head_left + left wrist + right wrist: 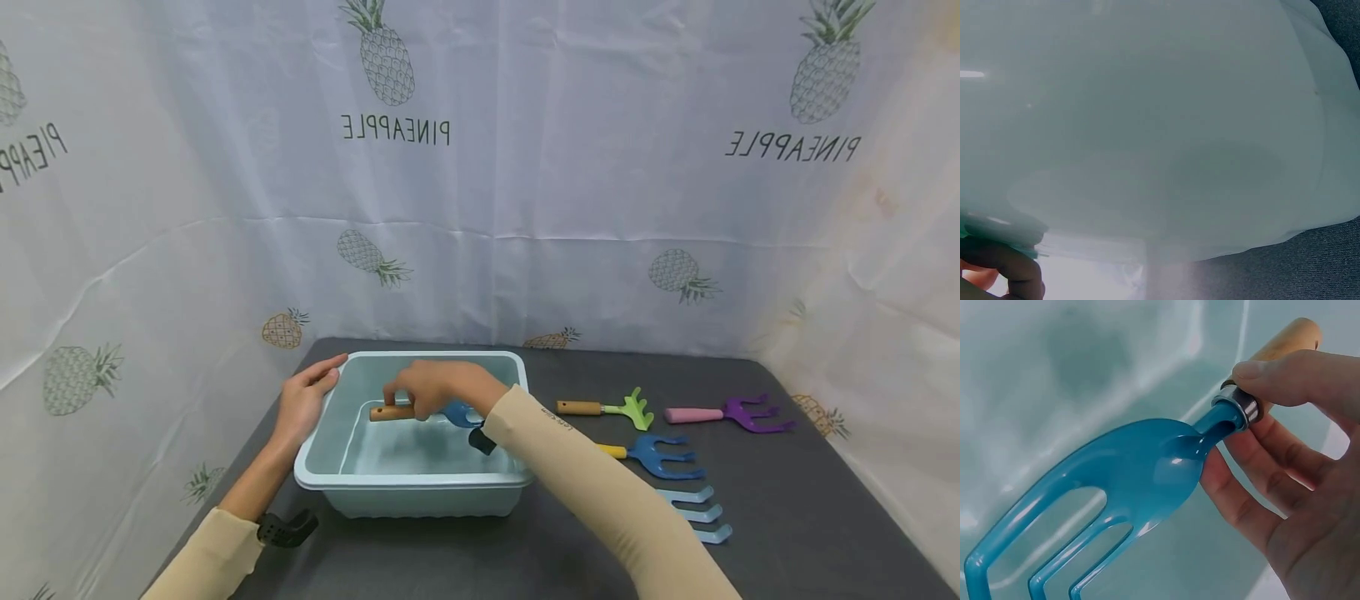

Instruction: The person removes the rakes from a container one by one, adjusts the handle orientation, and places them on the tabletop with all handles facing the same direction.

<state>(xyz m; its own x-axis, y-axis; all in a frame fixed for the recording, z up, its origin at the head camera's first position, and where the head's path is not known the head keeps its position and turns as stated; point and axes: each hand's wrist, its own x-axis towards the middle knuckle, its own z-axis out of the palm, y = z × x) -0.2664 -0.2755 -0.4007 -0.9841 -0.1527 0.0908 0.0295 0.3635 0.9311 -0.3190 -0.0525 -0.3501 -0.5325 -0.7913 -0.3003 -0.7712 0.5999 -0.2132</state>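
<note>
A pale blue-green plastic basin stands on the dark table. My left hand holds its left rim near the far corner; in the left wrist view the basin's outer wall fills most of the picture, with bent fingers at the rim. My right hand is over the inside of the basin and grips a blue hand rake by its wooden handle. Thumb and fingers close round the handle near the metal collar. Whether the tines touch the basin floor, I cannot tell.
To the right lie a green hand rake with a wooden handle, a purple one with a pink handle, a blue one with a yellow handle and a light blue one, partly behind my right sleeve. A pineapple-print curtain surrounds the table.
</note>
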